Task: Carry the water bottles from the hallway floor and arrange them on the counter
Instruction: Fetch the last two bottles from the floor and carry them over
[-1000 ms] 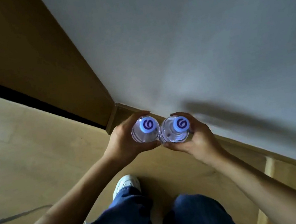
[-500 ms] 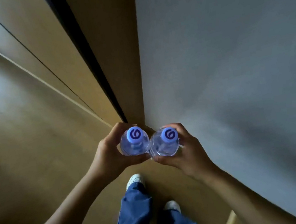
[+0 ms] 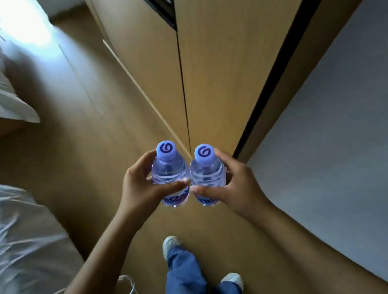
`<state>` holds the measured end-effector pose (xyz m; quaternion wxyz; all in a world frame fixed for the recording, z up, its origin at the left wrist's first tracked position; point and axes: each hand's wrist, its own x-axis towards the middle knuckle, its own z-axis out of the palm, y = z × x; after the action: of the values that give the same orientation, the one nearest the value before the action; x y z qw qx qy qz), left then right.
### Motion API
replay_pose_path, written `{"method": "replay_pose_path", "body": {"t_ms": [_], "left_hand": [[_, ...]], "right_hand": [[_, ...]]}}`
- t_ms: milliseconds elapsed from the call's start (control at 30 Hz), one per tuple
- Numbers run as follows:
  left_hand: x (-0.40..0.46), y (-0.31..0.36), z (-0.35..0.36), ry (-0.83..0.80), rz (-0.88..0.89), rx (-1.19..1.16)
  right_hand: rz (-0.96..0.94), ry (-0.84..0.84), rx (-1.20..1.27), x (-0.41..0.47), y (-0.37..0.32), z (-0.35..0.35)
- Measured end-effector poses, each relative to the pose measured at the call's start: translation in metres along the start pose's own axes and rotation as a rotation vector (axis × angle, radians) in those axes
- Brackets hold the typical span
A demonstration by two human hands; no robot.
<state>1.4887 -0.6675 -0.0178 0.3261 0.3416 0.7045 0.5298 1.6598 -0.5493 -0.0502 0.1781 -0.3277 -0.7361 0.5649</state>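
Note:
Two small clear water bottles with pale purple caps are held upright side by side in front of me, nearly touching. My left hand (image 3: pixel 142 190) grips the left bottle (image 3: pixel 169 172) around its shoulder, thumb across the front. My right hand (image 3: pixel 232 186) grips the right bottle (image 3: pixel 206 172) the same way. Both bottles hang above the wooden floor, their lower halves partly hidden by my fingers. No counter is in view.
Wooden cabinet doors (image 3: pixel 213 58) rise ahead, with a grey wall (image 3: pixel 347 139) on the right. Two beds with white bedding (image 3: pixel 15 244) stand on the left. A white cable (image 3: pixel 130 291) lies on the wooden floor (image 3: pixel 77 149) near my feet (image 3: pixel 171 246).
My view has swung left and away from the wall corner, bringing the beds and cabinet doors into sight. Both hands still hold the bottles together in the same grip.

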Motion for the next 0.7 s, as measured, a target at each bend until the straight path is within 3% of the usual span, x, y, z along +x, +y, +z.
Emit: {"method": "replay_pose_path", "body": {"t_ms": [367, 700], "left_hand": [[0.034, 0.018, -0.156, 0.190, -0.018, 0.008], [0.103, 0.010, -0.260, 0.341, -0.020, 0.024]], "right_hand": [[-0.013, -0.173, 0.144, 0.115, -0.115, 0.105], [-0.003, -0.257, 0.136, 0.237, -0.161, 0.179]]}}
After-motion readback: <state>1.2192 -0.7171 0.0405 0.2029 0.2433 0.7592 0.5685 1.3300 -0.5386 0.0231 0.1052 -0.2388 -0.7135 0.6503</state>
